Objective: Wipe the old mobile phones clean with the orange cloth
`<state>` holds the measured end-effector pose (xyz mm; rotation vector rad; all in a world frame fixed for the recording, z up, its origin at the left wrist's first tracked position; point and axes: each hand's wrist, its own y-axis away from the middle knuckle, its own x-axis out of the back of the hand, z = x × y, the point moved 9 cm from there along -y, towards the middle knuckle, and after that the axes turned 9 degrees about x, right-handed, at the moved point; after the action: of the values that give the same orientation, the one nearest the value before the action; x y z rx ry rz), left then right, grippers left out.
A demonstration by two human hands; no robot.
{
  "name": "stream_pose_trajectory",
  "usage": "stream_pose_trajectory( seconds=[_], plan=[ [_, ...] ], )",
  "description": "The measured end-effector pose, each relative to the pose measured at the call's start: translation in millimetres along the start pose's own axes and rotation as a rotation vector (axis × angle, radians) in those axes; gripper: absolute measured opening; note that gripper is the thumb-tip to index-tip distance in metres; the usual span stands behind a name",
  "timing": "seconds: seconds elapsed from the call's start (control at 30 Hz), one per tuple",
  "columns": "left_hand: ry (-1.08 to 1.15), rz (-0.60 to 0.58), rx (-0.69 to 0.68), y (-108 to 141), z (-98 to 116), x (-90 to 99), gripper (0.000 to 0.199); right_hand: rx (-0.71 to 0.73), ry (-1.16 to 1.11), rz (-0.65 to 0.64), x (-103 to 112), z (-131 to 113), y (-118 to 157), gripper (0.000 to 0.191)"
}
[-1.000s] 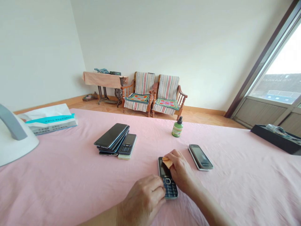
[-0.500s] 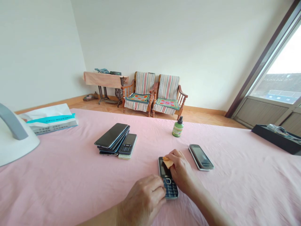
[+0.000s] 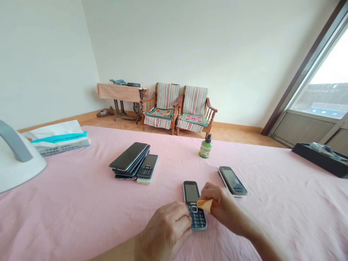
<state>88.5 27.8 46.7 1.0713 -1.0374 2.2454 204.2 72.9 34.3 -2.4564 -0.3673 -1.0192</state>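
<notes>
The left hand (image 3: 168, 224) curled round one phone (image 3: 193, 207), the right hand (image 3: 223, 206) pinched one cloth (image 3: 206, 205); one bottle (image 3: 206, 148) topped the counter's (image 3: 89, 203) far edge.

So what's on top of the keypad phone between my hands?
Your left hand covers the lower left edge of the keypad phone; an orange cloth in your right hand overlaps its right edge. Parts beneath are hidden.
</notes>
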Motion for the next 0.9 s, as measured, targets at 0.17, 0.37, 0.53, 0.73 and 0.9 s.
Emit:
stream_pose_trajectory(
  seconds=[0.17,0.37,0.53,0.73,0.9],
  plan=[
    [-0.002,0.002,-0.014,0.0,0.7,0.2,0.007,-0.013,0.107,0.192,8.4,15.5,-10.3,0.023],
    [0.001,-0.017,0.011,0.2,-2.2,-2.3,0.006,-0.018,0.049,0.013,2.8,2.6,-1.7,0.019],
    [0.012,-0.001,-0.018,0.5,-1.1,-0.3,0.009,-0.046,0.049,0.036,3.7,0.2,1.6,0.02],
    [0.015,0.008,0.004,0.3,-0.3,1.2,0.007,-0.024,0.043,0.0,2.9,-2.9,4.0,0.022],
    [-0.022,0.037,0.016,0.1,1.3,3.3,0.007,-0.04,0.038,0.002,1.4,-3.5,5.9,0.024]
  ],
)
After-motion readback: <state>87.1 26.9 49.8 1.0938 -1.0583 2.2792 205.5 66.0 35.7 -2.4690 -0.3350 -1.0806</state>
